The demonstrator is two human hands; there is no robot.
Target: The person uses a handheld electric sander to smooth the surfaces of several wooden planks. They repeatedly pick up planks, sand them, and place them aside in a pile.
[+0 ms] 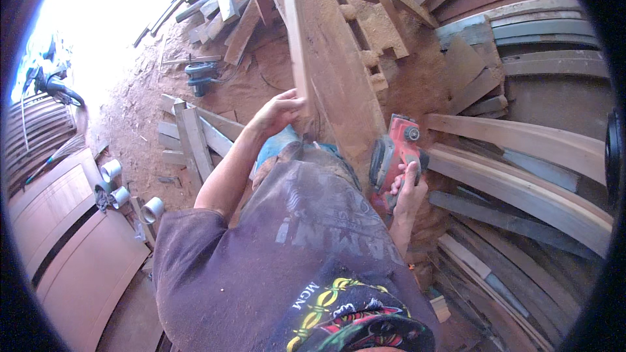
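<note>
My left hand (278, 114) is closed on the near end of a long, narrow wooden strip (297, 39), its fingers bent at the strip's edge. The strip runs away from me above a wide plank (339, 72). In my right hand (409, 192) is a red electric planer (402, 146), gripped by its rear handle, with a black knob on top. It hangs at my right side, by the plank's near end. Part of the planer's underside is hidden.
Boards (521, 176) lie stacked along the right. Sawdust-covered notched timbers (378, 13) stand beyond the plank. On the floor to the left are a teal power tool (201, 77), short offcuts (192, 133), white cylinders (152, 210) and wooden panels (91, 267).
</note>
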